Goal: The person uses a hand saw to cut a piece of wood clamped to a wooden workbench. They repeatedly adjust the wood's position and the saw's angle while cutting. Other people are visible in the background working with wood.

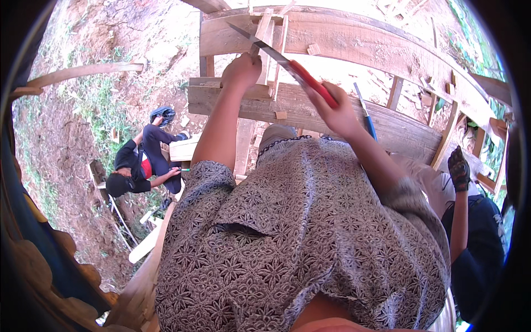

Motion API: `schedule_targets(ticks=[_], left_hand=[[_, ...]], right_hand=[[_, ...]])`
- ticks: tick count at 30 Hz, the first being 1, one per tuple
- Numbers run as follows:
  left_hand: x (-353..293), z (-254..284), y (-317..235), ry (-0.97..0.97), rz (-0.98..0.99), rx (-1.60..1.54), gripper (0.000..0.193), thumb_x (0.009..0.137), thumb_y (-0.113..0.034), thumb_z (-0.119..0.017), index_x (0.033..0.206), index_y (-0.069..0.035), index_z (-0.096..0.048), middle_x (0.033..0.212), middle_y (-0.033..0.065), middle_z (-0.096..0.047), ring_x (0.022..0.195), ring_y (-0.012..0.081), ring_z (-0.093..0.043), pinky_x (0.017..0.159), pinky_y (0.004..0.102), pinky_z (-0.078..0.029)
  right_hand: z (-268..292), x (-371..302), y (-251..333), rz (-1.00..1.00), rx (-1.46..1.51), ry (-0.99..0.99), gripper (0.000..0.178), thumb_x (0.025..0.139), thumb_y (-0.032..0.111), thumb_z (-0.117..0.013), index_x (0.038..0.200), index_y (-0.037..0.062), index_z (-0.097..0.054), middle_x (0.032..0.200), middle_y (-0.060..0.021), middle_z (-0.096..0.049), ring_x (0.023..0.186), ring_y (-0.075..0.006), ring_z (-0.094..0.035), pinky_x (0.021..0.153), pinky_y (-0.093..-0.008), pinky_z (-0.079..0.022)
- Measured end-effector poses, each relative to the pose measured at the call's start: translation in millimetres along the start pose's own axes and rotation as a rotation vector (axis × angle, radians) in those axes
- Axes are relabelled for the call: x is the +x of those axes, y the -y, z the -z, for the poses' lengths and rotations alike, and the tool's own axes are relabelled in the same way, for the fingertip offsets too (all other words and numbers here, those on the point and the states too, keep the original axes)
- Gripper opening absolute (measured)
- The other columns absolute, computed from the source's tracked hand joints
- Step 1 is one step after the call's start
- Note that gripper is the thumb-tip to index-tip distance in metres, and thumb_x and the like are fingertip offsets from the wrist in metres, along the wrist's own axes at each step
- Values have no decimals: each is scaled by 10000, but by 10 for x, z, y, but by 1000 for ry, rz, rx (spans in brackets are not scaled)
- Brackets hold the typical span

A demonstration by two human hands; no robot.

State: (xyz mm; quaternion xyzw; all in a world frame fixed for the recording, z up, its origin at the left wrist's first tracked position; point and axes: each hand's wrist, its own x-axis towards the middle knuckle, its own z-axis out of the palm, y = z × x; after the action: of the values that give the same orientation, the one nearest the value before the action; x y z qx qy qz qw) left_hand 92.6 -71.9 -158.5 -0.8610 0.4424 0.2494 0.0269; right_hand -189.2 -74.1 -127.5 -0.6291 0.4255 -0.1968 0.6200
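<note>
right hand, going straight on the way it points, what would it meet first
Beyond the red-handled tool it grips, the right hand would probably first meet the thin wooden strip right of the left hand, though depth is unclear and it might pass above.

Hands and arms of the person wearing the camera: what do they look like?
The left hand and right hand are bare, with no gloves or watch showing. The forearms are uncovered below short, loose grey sleeves with a flower-like pattern.

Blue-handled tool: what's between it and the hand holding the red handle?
In the head view, only a narrow strip of wooden plank shows between the blue-handled tool and the right hand.
</note>
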Motion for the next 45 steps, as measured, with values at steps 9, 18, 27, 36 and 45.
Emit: schedule_targets(ticks=[9, 18, 27, 36, 45], left_hand=[[-50, -62, -69, 30, -23, 102, 491, 1010, -404, -440, 1195, -5, -658, 1139, 254, -719, 1097, 419, -691, 959, 525, -533], [49, 40, 36, 5, 2, 4, 528, 1022, -443, -439, 1201, 9, -647, 1159, 271, -709, 1121, 432, -676, 971, 527, -524], [189, -6, 152, 9, -41, -23, 521, 1018, -412, -435, 1158, 43, -647, 1130, 298, -703, 1086, 454, -677, 961, 537, -518], [205, 29, 23, -24, 14, -102, 529, 1012, -404, -430, 1095, 62, -666, 1095, 326, -695, 1073, 470, -673, 972, 540, -505], [174, -62, -176, -51, -15, 76, 527, 1027, -447, -429, 1154, 26, -622, 1098, 296, -709, 1062, 461, -680, 953, 540, -517]], right_hand=[[203, -240, 228, 2, -126, 48, 296, 1023, 284, -628, 903, 13, -625, 711, -80, -568, 653, -176, -555, 645, -367, -459], [-124, 387, 105, 14, 0, 28, 344, 997, 344, -655, 918, 9, -647, 704, -63, -572, 677, -155, -540, 654, -357, -456], [494, -589, 399, 69, -65, -13, 277, 1022, 207, -632, 838, 8, -580, 679, -28, -496, 647, -93, -472, 578, -309, -384], [748, -429, 68, 24, 21, 168, 307, 1007, 232, -658, 791, 35, -564, 660, -16, -512, 618, -98, -490, 573, -319, -403], [-26, 789, 83, 166, -120, 89, 376, 937, 381, -660, 850, 18, -621, 730, -167, -625, 691, -310, -616, 680, -428, -487]])
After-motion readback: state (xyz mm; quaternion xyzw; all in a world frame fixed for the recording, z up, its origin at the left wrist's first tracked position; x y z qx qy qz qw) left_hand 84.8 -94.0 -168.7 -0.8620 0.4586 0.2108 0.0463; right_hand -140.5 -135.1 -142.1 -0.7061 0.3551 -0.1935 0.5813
